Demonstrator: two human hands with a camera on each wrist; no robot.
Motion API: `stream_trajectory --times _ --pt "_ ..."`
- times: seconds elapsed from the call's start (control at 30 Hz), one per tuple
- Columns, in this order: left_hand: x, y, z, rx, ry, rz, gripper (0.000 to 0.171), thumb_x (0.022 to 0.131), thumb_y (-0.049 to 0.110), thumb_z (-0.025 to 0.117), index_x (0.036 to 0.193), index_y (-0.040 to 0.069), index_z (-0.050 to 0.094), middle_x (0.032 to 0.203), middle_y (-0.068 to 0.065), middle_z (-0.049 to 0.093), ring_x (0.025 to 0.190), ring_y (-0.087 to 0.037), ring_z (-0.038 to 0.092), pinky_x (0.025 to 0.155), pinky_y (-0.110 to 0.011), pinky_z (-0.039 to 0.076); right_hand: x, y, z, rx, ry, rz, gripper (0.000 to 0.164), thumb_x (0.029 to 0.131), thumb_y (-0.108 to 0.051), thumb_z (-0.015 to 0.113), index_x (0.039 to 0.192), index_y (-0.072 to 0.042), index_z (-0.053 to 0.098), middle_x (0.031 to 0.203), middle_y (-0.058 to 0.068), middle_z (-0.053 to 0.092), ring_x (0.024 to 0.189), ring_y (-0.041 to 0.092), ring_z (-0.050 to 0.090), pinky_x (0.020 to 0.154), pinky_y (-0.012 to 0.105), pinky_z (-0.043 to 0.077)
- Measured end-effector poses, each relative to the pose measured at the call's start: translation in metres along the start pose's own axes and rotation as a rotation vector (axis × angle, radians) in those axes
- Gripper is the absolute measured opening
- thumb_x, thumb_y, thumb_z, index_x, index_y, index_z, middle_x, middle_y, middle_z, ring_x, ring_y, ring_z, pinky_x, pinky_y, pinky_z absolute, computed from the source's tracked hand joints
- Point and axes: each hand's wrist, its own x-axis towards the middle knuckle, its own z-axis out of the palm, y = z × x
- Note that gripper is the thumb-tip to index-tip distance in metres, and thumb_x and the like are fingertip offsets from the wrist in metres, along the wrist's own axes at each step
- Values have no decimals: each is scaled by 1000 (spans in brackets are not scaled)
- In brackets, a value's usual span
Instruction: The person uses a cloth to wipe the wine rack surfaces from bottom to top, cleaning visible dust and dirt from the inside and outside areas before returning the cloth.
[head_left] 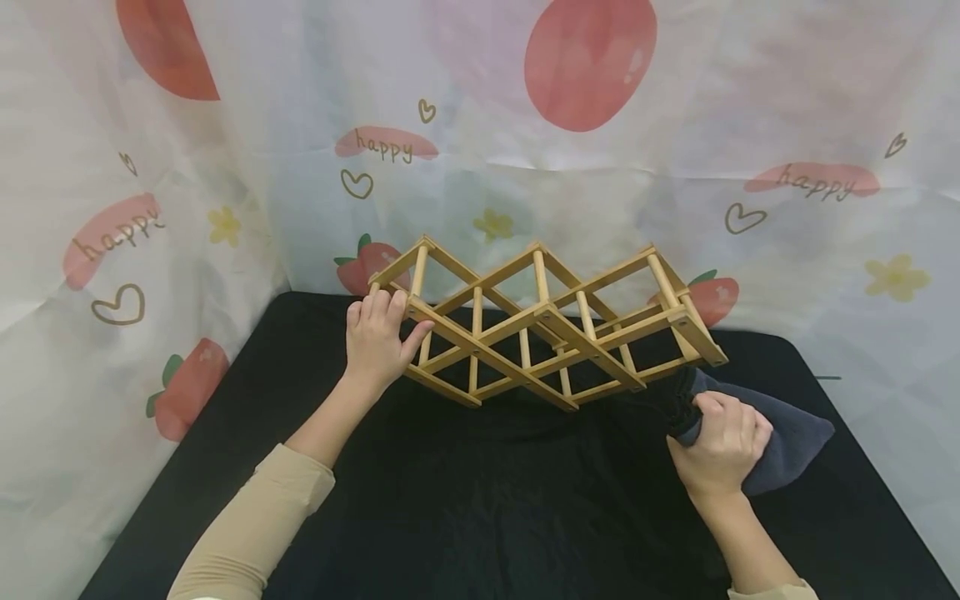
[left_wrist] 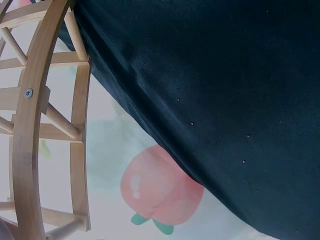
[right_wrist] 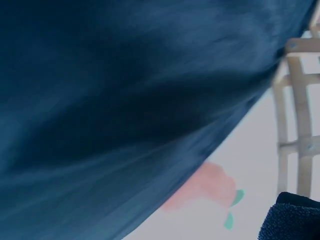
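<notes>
A wooden lattice rack (head_left: 546, 313), built of crossed slats and round dowels, spans the middle of the head view and tilts down to the right. My left hand (head_left: 378, 337) grips its left end, fingers over the top and thumb at the front. Its slats (left_wrist: 27, 125) fill the left side of the left wrist view. In my right hand (head_left: 720, 446) is a bunched dark blue cloth (head_left: 787, 433), held just below the rack's right end. A corner of the cloth (right_wrist: 290, 222) shows at the lower right of the right wrist view, below part of the rack (right_wrist: 302, 100).
A black cloth (head_left: 487, 508) covers the table under the rack and hands. Printed curtains (head_left: 465, 75) with fruit, hearts and lettering hang behind the table and along both sides.
</notes>
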Motion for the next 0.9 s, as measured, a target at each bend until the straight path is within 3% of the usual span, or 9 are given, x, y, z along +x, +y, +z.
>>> stream_trajectory --times 0.23,0.5,0.77,0.9 --pt "-1 0 1 18 3 3 57 90 60 23 95 6 39 77 -11 36 65 -26 32 65 -41 25 -16 38 -18 -100 -102 -32 18 72 -16 55 76 1 50 73 24 51 64 45 41 66 56 27" --pt "-1 0 -1 26 2 9 57 91 59 22 96 5 39 77 -11 36 65 -26 32 65 -41 24 -30 75 -37 -176 -348 -33 19 72 -7 48 87 2 55 82 23 53 73 46 44 72 57 28" --pt "0 1 -1 34 12 10 57 91 60 22 95 5 39 77 -11 35 65 -26 31 65 -40 24 -40 85 -46 -211 -697 -11 47 54 5 62 99 1 52 89 25 50 79 45 45 74 57 28" --pt "1 0 -1 32 19 13 57 91 60 23 93 5 39 76 -11 35 64 -25 30 64 -40 24 -46 84 -45 -223 -814 -22 61 45 8 71 102 -1 50 90 23 48 80 44 44 74 57 29"
